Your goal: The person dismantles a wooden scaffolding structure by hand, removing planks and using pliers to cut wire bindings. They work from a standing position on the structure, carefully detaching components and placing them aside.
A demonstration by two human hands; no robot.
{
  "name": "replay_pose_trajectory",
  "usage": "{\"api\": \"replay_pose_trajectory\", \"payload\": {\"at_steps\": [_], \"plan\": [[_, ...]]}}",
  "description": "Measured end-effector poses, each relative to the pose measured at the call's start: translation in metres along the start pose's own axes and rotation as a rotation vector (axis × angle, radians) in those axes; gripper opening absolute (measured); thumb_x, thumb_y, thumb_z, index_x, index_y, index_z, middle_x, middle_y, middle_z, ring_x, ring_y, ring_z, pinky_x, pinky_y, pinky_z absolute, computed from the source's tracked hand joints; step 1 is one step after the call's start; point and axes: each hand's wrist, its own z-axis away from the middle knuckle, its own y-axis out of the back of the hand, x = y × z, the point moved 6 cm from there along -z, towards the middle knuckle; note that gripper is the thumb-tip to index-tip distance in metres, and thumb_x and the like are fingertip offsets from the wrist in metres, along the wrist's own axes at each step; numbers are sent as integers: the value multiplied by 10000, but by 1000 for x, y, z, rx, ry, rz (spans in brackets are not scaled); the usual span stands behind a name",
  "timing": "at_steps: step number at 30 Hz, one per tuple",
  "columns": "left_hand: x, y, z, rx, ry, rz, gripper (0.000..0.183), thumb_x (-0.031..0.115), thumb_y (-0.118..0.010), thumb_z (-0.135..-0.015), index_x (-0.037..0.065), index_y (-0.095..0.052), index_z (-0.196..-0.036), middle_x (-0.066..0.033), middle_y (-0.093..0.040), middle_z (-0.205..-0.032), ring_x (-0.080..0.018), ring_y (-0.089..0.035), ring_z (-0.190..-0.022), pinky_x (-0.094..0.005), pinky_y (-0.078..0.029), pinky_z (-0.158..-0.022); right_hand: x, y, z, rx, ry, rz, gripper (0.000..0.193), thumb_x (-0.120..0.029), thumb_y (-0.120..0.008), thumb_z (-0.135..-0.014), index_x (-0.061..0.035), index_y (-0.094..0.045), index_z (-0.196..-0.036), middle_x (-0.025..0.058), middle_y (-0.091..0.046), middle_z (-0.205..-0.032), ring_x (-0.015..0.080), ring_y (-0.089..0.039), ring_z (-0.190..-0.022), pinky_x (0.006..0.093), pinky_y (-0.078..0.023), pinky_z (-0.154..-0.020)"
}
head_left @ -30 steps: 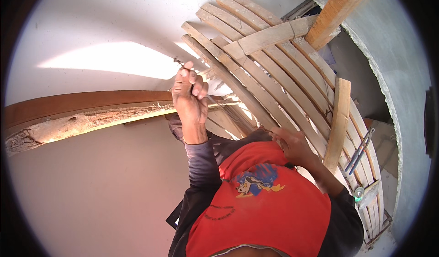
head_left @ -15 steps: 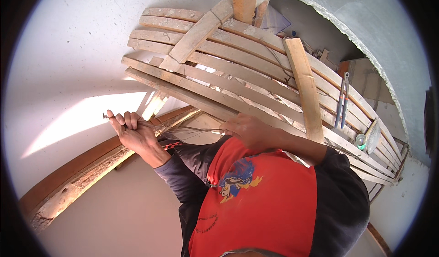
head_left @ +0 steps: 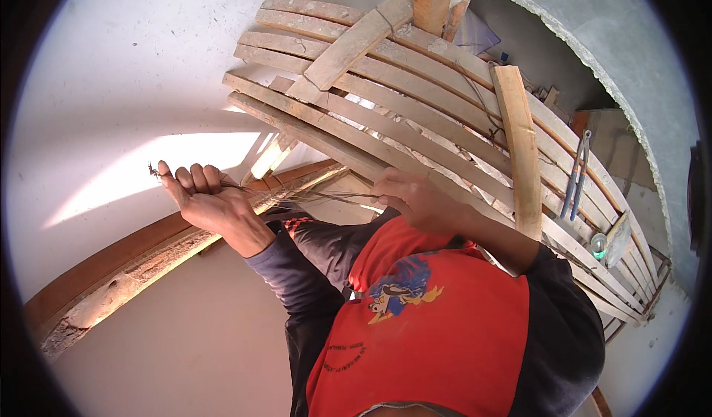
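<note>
A thin bundle of dark wires (head_left: 326, 194) stretches between my two hands in front of my lap. My left hand (head_left: 211, 203) is closed round one end, its fingers curled and the palm side up, with short wire tips (head_left: 153, 171) poking out past the thumb. At the other end my right hand (head_left: 417, 200) pinches the bundle, back of the hand up; its fingertips are partly hidden. The right hand is close to the near edge of a slatted wooden platform (head_left: 437, 166).
On the slats, to the right, lie pincers (head_left: 577, 176) with dark handles, a small green-and-clear container (head_left: 598, 245) and a short plank (head_left: 517, 150). A wooden post (head_left: 432, 1) rises at the back. A rough beam (head_left: 111, 296) runs along the left, beside a white wall (head_left: 133, 83).
The view has shifted, so the platform and tools appear further right and lower. My hands have drawn slightly further apart, with the wires still held between them.
</note>
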Motion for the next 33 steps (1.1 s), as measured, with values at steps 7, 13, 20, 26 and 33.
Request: {"api": "replay_pose_trajectory", "payload": {"at_steps": [7,13,20,26,33], "plan": [[-23,11,-11,71,17,-28,206,195,-436,-998,37,-535,-1084,57,-221,-624,-54,-132,-475,-228,-114,-399,20,-17,14,-141,-177,-405,142,-35,-541,-874,18,-630,-972,94,-611,-887,172,-634,-618,286,-503,-596],[-84,21,-6,-119,369,-130,203,146,-432,-996,23,-511,-1137,55,-180,-614,-60,-133,-472,-228,-140,-395,37,20,28,67,-107,1,191,-137,-570,-849,-12,-662,-961,144,-600,-955,280,-613,-835,407,-479,-770],[-174,141,29,84,942,145,187,81,-382,-986,-9,-483,-1114,23,-223,-613,-91,-205,-456,-206,-238,-389,28,99,84,467,-314,81,150,-179,-551,-848,-54,-634,-855,115,-608,-928,315,-581,-912,436,-460,-809],[-187,169,21,-419,579,-623,367,-26,-402,-896,-77,-434,-1258,23,-222,-675,-108,-264,-499,-224,-252,-462,32,130,130,713,-387,240,138,-128,-550,-855,-56,-607,-958,113,-614,-987,336,-593,-929,445,-471,-825],[-206,130,35,-12,729,-139,288,135,-419,-958,-4,-491,-1200,15,-272,-653,-116,-295,-515,-226,-289,-478,8,161,181,885,-392,445,184,-135,-582,-867,-43,-597,-1025,141,-584,-982,337,-590,-917,432,-481,-813]]}}
